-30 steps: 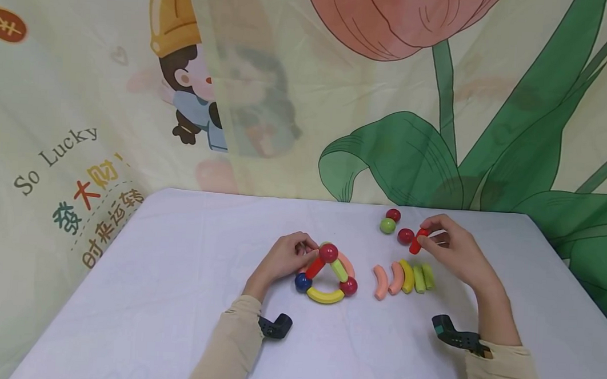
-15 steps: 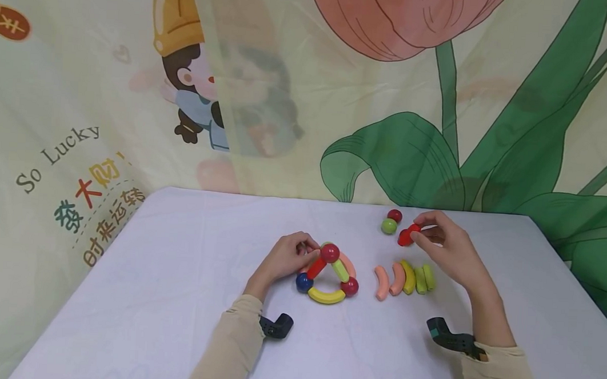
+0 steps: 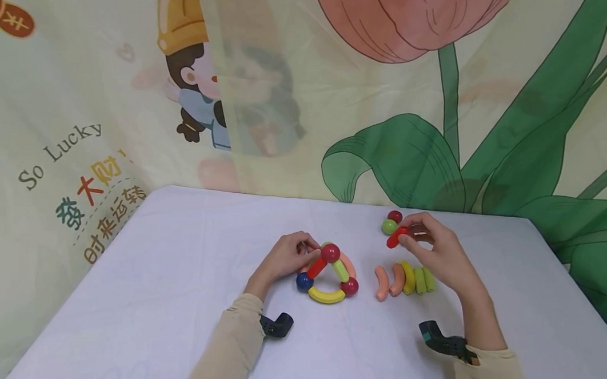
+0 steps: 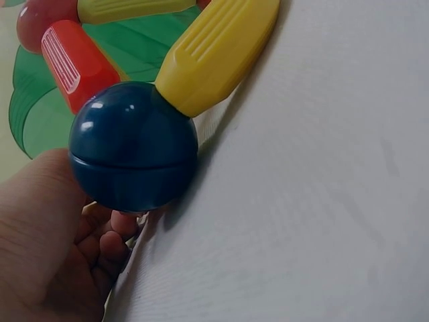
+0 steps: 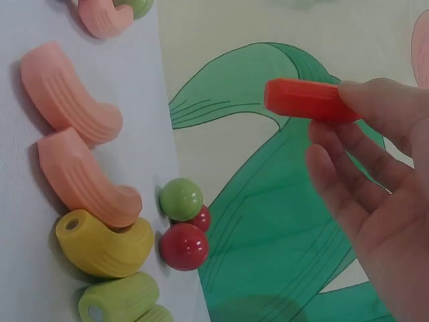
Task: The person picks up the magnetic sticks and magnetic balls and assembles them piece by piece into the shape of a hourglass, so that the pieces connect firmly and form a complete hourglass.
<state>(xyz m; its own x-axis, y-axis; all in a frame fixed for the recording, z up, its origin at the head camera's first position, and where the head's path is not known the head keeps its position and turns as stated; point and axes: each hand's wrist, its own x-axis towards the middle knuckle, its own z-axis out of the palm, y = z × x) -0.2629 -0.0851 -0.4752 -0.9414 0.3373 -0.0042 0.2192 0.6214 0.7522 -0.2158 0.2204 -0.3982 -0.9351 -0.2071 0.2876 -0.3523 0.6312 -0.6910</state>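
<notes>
The right hand pinches a short red stick between thumb and fingertips, right of centre in the head view, just above the white surface. The stick is a straight, glossy plastic bar with faceted sides and a flat end; in the right wrist view it sticks out leftward from the fingertips, its far end free. Its lower end in the head view lies close under a green ball, with a red ball just behind that; whether the stick touches the green ball cannot be told. The right wrist view shows a second red ball beside the green one.

Below the right hand lies a row of curved pieces side by side: two pink, one yellow and two light green.

The left hand, near the middle of the head view, has its fingers curled against the back of a small built triangle: a red ball on top, a blue ball and a red ball at the lower corners, joined by a red stick, a green stick and a curved yellow piece, ribbed along its length. A pink curved piece lies behind the triangle.
</notes>
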